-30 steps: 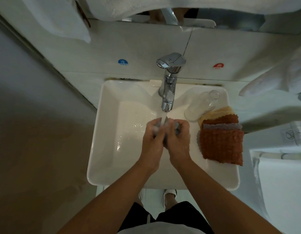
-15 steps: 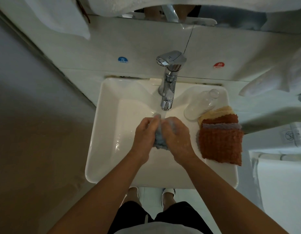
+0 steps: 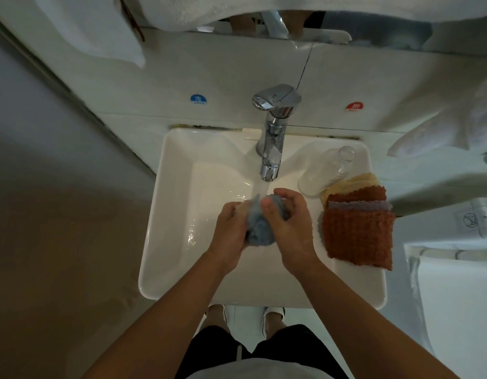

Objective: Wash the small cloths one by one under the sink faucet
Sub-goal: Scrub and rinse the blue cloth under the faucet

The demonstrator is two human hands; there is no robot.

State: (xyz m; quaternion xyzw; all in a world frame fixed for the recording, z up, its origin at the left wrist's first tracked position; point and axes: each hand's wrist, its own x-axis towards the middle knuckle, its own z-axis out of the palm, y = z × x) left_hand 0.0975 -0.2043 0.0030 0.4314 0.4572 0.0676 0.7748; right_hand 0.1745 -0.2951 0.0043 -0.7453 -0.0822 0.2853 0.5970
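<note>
faucet (image 3: 272,149) running | blue cloth (image 3: 260,228) just below spout, bunched | left hand (image 3: 231,228) + right hand (image 3: 290,222) both gripping it | cloth stack (image 3: 357,231) on sink (image 3: 168,214) rim, right of faucet

— Where is there room to move a hand?

— The left part of the sink (image 3: 176,214) is wide and bare, so a hand can pass there.

— What is in the way?

— The faucet (image 3: 272,149) sticks out over the middle at the back. Both hands, the left hand (image 3: 231,228) and the right hand (image 3: 288,222), fill the space under it with a blue cloth (image 3: 260,228). On the right rim, a clear bottle (image 3: 325,170) lies beside a stack of cloths (image 3: 357,228), so that side is crowded.
</note>
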